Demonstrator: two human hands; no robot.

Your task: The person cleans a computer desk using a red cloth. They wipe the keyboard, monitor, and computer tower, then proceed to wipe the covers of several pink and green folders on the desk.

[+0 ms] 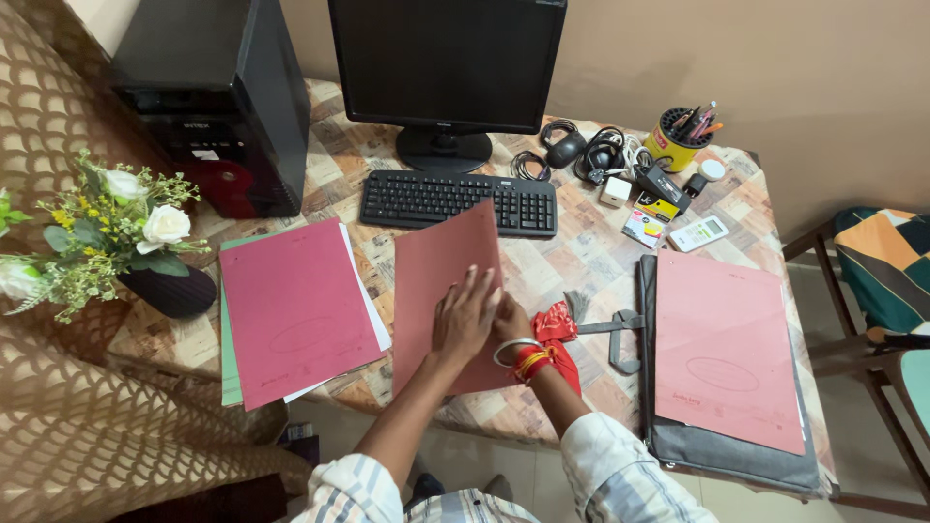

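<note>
While the left hand [465,315] lies flat with its fingers [477,287] spread across the face of a red folder [441,266], the right hand [511,318] sits just beside it at the folder's right edge, its fingers tucked behind the left hand so that I cannot tell whether they pinch the folder or only touch it. That folder stands tilted at the middle of the counter [581,257], its upper corner raised in front of a black keyboard [458,201] and its lower part near the counter's front edge. Bangles, white and red, ring the right wrist, and a crumpled red cloth [559,329] lies just right of it. To the left rests a stack of folders [295,310], a red one on top with white and green sheets showing beneath. To the right another red folder [727,349] lies on a dark grey bag [722,455]. Behind the keyboard stands a black monitor [446,63], with a black computer tower [218,97] at its left. A vase of white and yellow flowers [116,237] sits at the far left. Tangled black cables [591,150], a yellow pen holder [678,140] and a white calculator [697,232] occupy the back right of the counter.
</note>
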